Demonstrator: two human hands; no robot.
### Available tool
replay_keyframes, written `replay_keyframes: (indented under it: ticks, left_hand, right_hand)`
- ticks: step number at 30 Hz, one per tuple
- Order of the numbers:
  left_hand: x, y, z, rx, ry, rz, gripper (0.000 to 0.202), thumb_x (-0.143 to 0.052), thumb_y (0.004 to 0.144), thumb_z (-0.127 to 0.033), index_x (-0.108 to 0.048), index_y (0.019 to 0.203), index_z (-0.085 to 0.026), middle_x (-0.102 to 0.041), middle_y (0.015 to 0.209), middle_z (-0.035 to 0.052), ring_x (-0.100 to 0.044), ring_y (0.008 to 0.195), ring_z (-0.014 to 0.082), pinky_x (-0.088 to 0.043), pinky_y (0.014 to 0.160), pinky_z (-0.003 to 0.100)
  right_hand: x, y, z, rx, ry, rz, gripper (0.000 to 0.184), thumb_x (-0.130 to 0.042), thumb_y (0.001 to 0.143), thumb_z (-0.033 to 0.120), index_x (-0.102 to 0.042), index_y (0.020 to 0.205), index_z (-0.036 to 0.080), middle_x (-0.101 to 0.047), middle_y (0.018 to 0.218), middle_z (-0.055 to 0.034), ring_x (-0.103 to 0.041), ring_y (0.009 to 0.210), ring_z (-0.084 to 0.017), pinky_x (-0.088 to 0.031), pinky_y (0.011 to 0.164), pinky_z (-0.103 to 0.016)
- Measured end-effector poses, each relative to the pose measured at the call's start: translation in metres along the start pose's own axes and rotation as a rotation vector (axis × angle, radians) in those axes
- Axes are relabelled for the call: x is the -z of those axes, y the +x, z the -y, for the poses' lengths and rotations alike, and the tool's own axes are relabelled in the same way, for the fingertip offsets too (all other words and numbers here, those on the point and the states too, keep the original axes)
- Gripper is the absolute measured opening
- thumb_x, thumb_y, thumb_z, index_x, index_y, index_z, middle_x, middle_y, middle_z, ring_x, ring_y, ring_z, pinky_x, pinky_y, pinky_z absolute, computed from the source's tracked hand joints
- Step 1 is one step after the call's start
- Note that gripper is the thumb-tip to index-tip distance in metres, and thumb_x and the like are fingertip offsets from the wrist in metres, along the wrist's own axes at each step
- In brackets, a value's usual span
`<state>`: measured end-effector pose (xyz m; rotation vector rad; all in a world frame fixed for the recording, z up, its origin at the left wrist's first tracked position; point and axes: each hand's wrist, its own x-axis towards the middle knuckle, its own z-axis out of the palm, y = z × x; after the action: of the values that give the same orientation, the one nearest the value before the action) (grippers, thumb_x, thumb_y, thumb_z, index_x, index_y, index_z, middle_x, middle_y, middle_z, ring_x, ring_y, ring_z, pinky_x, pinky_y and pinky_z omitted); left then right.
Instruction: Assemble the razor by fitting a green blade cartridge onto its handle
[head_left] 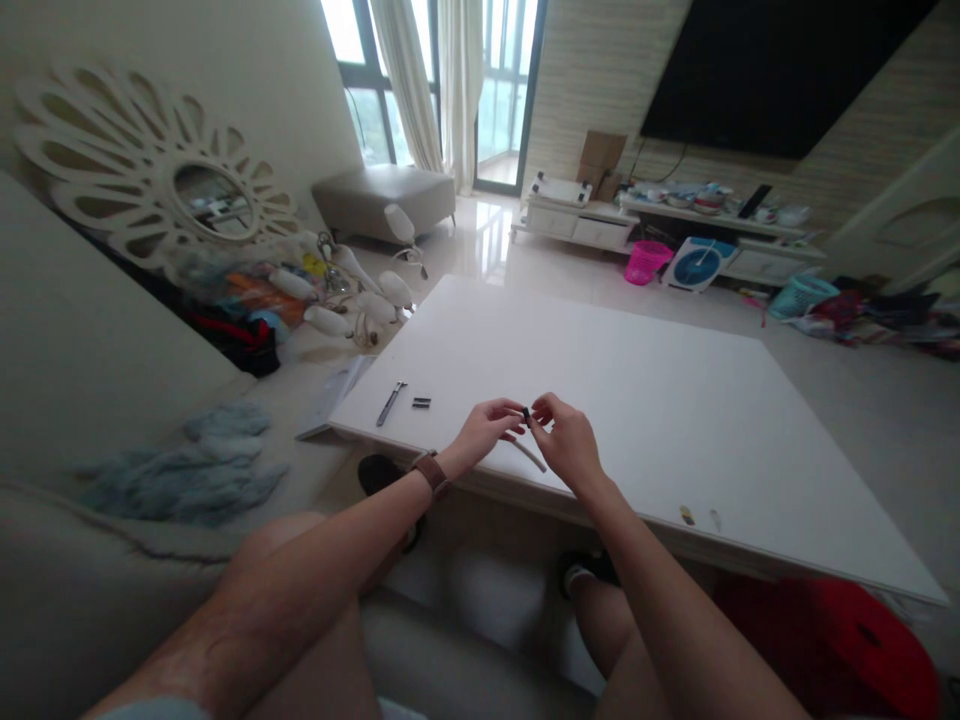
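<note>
One tool (389, 405) is lying beside two bars (421, 405) on the worktop (637, 400); the left hand (487, 428), its grip unclear, is curving toward a black piece (526, 414), which the right hand (568, 440) is pinching by the near edge

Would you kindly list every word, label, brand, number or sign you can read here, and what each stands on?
No text is readable anywhere in view.
Small black piece being handled: too small to tell any marking.
Grey-handled tool and paired black strips: too small.
Box fan and wall-mounted television: too blurred.
</note>
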<state>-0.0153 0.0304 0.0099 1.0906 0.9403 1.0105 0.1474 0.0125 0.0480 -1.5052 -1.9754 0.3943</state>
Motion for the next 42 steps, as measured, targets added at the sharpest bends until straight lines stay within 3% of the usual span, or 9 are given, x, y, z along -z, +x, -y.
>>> replay_keyframes:
  ticks: [8,20,26,29,31,34,37,39,42]
  left_hand:
    - [-0.001,-0.002,0.001,-0.039,-0.015,-0.041,0.027,-0.078,0.073,-0.033,-0.069,0.087,-0.013,-0.073,0.079,0.0072,-0.069,0.068,0.0151,-0.055,0.065,0.027]
    - [-0.005,-0.005,0.0,-0.109,0.07,-0.098,0.016,-0.074,0.076,-0.027,-0.067,0.079,-0.013,-0.071,0.072,0.0041,-0.062,0.058,0.0111,-0.054,0.058,0.024]
    - [-0.003,-0.001,0.001,-0.115,0.134,-0.041,0.02,-0.07,0.08,-0.031,-0.066,0.088,-0.014,-0.071,0.078,0.0055,-0.066,0.063,0.0133,-0.054,0.059,0.025]
    - [0.024,0.013,-0.006,-0.073,0.347,-0.007,0.029,-0.066,0.084,-0.033,-0.063,0.107,-0.015,-0.072,0.085,0.0064,-0.07,0.07,0.0166,-0.055,0.065,0.028]
    - [0.059,0.024,-0.014,-0.035,0.697,-0.215,0.026,-0.065,0.084,-0.032,-0.064,0.106,-0.018,-0.072,0.091,0.0054,-0.07,0.078,0.0166,-0.055,0.073,0.029]
    - [0.12,0.032,-0.02,0.058,0.86,-0.496,0.031,-0.064,0.08,-0.022,-0.06,0.11,-0.017,-0.066,0.115,0.013,-0.063,0.109,0.0276,-0.048,0.095,0.042]
    - [0.167,0.028,-0.012,0.235,0.954,-0.748,0.044,-0.068,0.071,-0.023,-0.055,0.113,-0.016,-0.051,0.133,0.0226,-0.041,0.132,0.0446,-0.034,0.103,0.063]
    - [0.183,0.023,-0.001,0.335,0.968,-0.834,0.045,-0.069,0.07,-0.027,-0.054,0.112,-0.018,-0.048,0.135,0.0235,-0.037,0.134,0.0479,-0.032,0.102,0.067]
    - [0.191,0.017,0.016,0.408,0.953,-0.847,0.039,-0.072,0.066,-0.025,-0.056,0.101,-0.018,-0.053,0.128,0.0233,-0.043,0.129,0.0467,-0.037,0.1,0.062]
  right_hand:
    - [-0.003,0.0,0.0,-0.011,0.016,0.024,0.008,-0.06,0.087,0.02,-0.061,0.095,0.023,-0.073,0.084,-0.003,-0.067,0.076,-0.019,-0.046,0.067,-0.028]
    - [-0.001,-0.002,0.004,0.008,-0.001,0.035,0.009,-0.06,0.086,0.02,-0.062,0.094,0.023,-0.073,0.08,-0.0021,-0.067,0.073,-0.019,-0.045,0.065,-0.028]
    - [-0.001,-0.001,0.004,0.013,0.008,0.022,0.007,-0.06,0.087,0.022,-0.064,0.092,0.022,-0.073,0.081,-0.0026,-0.068,0.074,-0.019,-0.045,0.066,-0.028]
    - [-0.001,-0.001,0.003,0.011,0.017,0.015,0.011,-0.058,0.088,0.021,-0.066,0.096,0.022,-0.074,0.082,-0.0029,-0.068,0.074,-0.019,-0.046,0.066,-0.029]
    - [-0.001,-0.001,0.001,0.013,0.026,0.015,0.017,-0.058,0.087,0.019,-0.067,0.101,0.022,-0.074,0.085,-0.0032,-0.068,0.075,-0.019,-0.048,0.068,-0.03]
    - [0.001,-0.001,0.0,0.015,0.037,0.01,0.022,-0.058,0.086,0.018,-0.069,0.106,0.022,-0.075,0.087,-0.0037,-0.069,0.075,-0.019,-0.05,0.071,-0.031]
    - [0.005,-0.001,-0.001,0.001,0.043,0.004,0.024,-0.06,0.085,0.018,-0.07,0.106,0.022,-0.076,0.086,-0.0036,-0.069,0.074,-0.019,-0.051,0.074,-0.032]
    - [0.008,-0.001,-0.001,-0.009,0.045,0.003,0.024,-0.06,0.085,0.018,-0.07,0.107,0.022,-0.076,0.085,-0.0033,-0.07,0.074,-0.02,-0.051,0.074,-0.033]
    - [0.011,-0.002,0.001,-0.009,0.045,-0.002,0.025,-0.061,0.086,0.018,-0.071,0.108,0.022,-0.077,0.086,-0.0032,-0.07,0.075,-0.02,-0.051,0.075,-0.033]
